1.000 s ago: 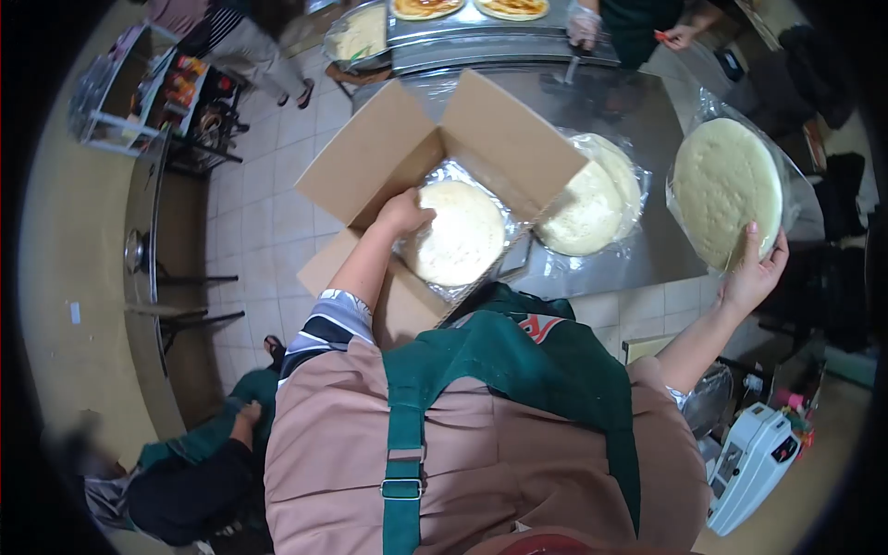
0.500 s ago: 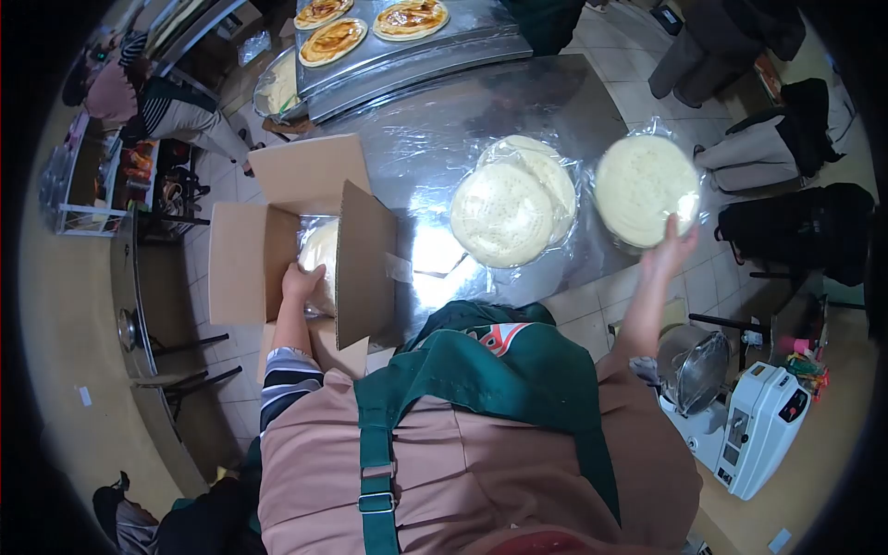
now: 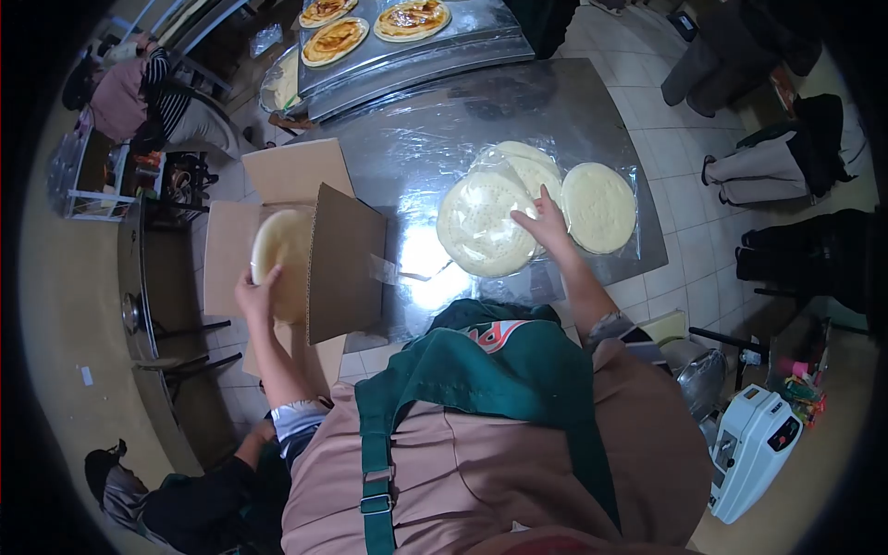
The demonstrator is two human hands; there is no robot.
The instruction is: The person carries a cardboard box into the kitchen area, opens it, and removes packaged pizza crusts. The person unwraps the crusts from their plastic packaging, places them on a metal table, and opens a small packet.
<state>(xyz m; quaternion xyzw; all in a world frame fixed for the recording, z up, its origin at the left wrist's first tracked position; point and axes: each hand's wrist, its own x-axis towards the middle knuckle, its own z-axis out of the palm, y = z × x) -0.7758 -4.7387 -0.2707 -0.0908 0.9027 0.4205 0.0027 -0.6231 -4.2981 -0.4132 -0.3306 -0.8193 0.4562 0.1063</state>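
My left hand (image 3: 255, 290) grips the edge of a pale round flatbread (image 3: 283, 259) at the mouth of an open cardboard box (image 3: 347, 264). On the metal table, my right hand (image 3: 546, 222) has its fingers spread over the right edge of a plastic-wrapped flatbread (image 3: 481, 222). Behind that bread, another wrapped one (image 3: 529, 165) lies partly covered. To the right of my right hand, a separate flatbread (image 3: 599, 208) rests in clear plastic near the table's right side.
A metal tray (image 3: 462, 42) with several sauced flatbreads stands at the table's far edge. A white machine (image 3: 754, 453) is at lower right. A person (image 3: 185, 499) is at lower left; others stand at right and upper left.
My left hand has raised a flatbread from inside the box. My right hand has let go of the right-hand flatbread, which now lies on the table, and has moved left over the wrapped ones.
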